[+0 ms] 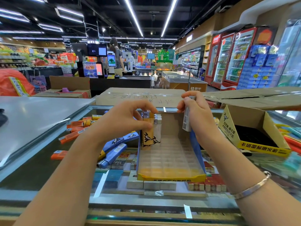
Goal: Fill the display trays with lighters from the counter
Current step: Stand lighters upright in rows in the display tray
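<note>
Head view: the left hand (123, 119) is pinching a yellow lighter (147, 133) upright into the tray (171, 176)'s far-left corner; the right hand (193, 111) is gripping a white lighter (187, 118); few slots filled, many lighters (91, 128) lying loose on the counter (40, 168)

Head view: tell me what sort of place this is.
Most likely a supermarket's tobacco counter. Drink fridges line the right wall, checkout screens stand behind, and cigarette packs lie under the glass counter where both hands load lighters into a display tray.
</note>
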### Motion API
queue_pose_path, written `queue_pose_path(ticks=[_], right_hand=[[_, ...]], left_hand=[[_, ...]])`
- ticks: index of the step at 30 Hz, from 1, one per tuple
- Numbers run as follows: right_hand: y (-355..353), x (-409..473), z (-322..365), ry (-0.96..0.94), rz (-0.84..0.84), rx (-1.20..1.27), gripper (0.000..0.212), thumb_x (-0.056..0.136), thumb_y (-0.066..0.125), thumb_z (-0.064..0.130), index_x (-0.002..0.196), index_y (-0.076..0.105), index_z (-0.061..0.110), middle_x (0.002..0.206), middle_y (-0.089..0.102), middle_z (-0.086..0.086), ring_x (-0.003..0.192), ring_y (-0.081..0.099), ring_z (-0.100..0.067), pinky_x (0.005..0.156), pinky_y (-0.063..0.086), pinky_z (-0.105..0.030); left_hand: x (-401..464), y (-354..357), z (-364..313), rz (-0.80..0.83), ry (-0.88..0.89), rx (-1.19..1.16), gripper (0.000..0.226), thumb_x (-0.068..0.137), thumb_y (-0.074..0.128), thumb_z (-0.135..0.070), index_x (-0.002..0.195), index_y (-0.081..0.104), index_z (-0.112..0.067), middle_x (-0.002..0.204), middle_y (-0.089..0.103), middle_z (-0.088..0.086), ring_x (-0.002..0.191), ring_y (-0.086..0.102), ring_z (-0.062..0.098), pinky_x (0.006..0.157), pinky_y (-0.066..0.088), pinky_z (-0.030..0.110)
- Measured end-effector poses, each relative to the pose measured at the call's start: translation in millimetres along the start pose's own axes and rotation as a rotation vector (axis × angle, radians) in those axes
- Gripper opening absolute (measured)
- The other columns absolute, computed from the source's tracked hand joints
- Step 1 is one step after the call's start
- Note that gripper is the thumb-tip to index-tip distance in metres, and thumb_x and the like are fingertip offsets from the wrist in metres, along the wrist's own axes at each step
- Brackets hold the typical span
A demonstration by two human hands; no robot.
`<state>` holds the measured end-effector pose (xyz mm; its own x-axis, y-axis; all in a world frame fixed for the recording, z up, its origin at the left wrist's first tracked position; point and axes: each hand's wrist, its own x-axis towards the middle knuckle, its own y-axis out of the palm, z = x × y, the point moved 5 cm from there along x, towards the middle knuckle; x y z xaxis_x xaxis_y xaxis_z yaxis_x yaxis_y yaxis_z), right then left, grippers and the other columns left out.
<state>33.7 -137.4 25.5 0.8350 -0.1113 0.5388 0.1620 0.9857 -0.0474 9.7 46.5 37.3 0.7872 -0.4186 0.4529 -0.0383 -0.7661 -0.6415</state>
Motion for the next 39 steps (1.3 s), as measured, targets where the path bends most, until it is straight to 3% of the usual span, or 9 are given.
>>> queue_pose_path(ticks=[3, 6, 13, 21, 24, 28, 31, 35, 39], right_hand=[[-0.1, 0.4, -1.0, 0.000, 0.008, -0.004, 0.020, 0.097, 0.038, 0.015, 0.090, 0.050, 0.028, 0.074, 0.058, 0.003, 0.076, 0.053, -0.012, 0.071, 0.042, -0.024], [-0.2, 0.6, -1.4, 0.007, 0.007, 0.001, 0.020, 0.097, 0.037, 0.015, 0.090, 0.050, 0.029, 0.075, 0.058, 0.002, 0.079, 0.054, -0.015, 0.073, 0.043, -0.025], [2.4, -2.2, 2.7, -0.001, 0.052, 0.012, 0.019, 0.099, 0.037, 0.018, 0.091, 0.050, 0.029, 0.075, 0.061, 0.006, 0.075, 0.054, -0.010, 0.077, 0.046, -0.027], [8.7, -6.3, 6.8, -0.014, 0.163, 0.047, 0.019, 0.101, 0.036, 0.017, 0.093, 0.049, 0.027, 0.085, 0.063, 0.007, 0.072, 0.053, -0.011, 0.066, 0.049, -0.021], [8.4, -5.2, 7.1, -0.007, 0.153, 0.074, 0.020, 0.101, 0.037, 0.015, 0.093, 0.052, 0.025, 0.085, 0.062, 0.006, 0.070, 0.054, -0.011, 0.063, 0.049, -0.019], [4.9, -3.9, 3.8, 0.056, 0.175, 0.173, 0.021, 0.098, 0.043, 0.014, 0.096, 0.060, 0.025, 0.083, 0.055, 0.002, 0.071, 0.056, -0.013, 0.076, 0.052, -0.032], [4.2, -3.8, 0.7, 0.106, 0.242, 0.230, 0.023, 0.096, 0.047, 0.011, 0.104, 0.064, 0.024, 0.083, 0.053, -0.001, 0.073, 0.056, -0.013, 0.079, 0.052, -0.033], [6.3, -4.5, -0.1, 0.162, 0.340, 0.263, 0.049, 0.084, 0.047, -0.015, 0.115, 0.062, 0.019, 0.089, 0.055, -0.003, 0.078, 0.055, -0.013, 0.071, 0.049, -0.025], [14.2, -10.4, -1.4, 0.161, 0.477, 0.105, 0.067, 0.077, 0.045, -0.023, 0.127, 0.054, 0.020, 0.096, 0.054, -0.005, 0.085, 0.053, -0.015, 0.083, 0.046, -0.028]], left_hand=[[1.3, -1.5, -0.4, -0.014, 0.028, 0.067, 0.020, 0.075, 0.076, -0.016, 0.083, 0.070, -0.032, 0.078, 0.060, -0.021, 0.072, 0.055, 0.003, 0.064, 0.045, 0.011], [2.0, 0.5, 0.8, -0.013, 0.031, 0.085, 0.018, 0.073, 0.077, -0.015, 0.081, 0.070, -0.030, 0.081, 0.057, -0.012, 0.073, 0.053, 0.004, 0.067, 0.044, 0.012], [3.5, 2.2, 0.4, -0.009, 0.048, 0.192, 0.019, 0.074, 0.077, -0.014, 0.083, 0.068, -0.029, 0.083, 0.049, -0.011, 0.072, 0.047, 0.003, 0.069, 0.044, 0.022], [3.2, 1.6, 2.6, 0.026, 0.026, 0.282, 0.019, 0.074, 0.077, -0.017, 0.082, 0.068, -0.032, 0.080, 0.048, -0.012, 0.065, 0.047, 0.000, 0.061, 0.039, 0.013], [4.4, 8.6, 2.6, 0.074, 0.017, 0.368, 0.025, 0.076, 0.075, -0.017, 0.087, 0.062, -0.035, 0.083, 0.044, -0.014, 0.070, 0.046, -0.001, 0.063, 0.036, 0.015], [4.3, 10.2, 8.0, 0.085, -0.017, 0.354, 0.052, 0.075, 0.074, -0.020, 0.108, 0.043, -0.045, 0.095, 0.036, -0.027, 0.084, 0.043, -0.010, 0.066, 0.034, 0.012], [4.4, 10.4, 11.4, 0.114, -0.033, 0.276, 0.056, 0.073, 0.076, -0.028, 0.113, 0.041, -0.046, 0.099, 0.032, -0.031, 0.087, 0.038, -0.020, 0.067, 0.035, 0.011], [6.8, 7.7, 3.3, -0.046, 0.038, 0.197, 0.035, 0.075, 0.068, -0.043, 0.105, 0.049, -0.046, 0.096, 0.041, -0.022, 0.083, 0.044, -0.009, 0.070, 0.037, 0.007], [5.3, 7.5, -7.5, -0.245, 0.126, 0.168, 0.010, 0.085, 0.060, -0.040, 0.095, 0.059, -0.037, 0.085, 0.051, -0.018, 0.079, 0.047, -0.006, 0.069, 0.037, 0.006]])
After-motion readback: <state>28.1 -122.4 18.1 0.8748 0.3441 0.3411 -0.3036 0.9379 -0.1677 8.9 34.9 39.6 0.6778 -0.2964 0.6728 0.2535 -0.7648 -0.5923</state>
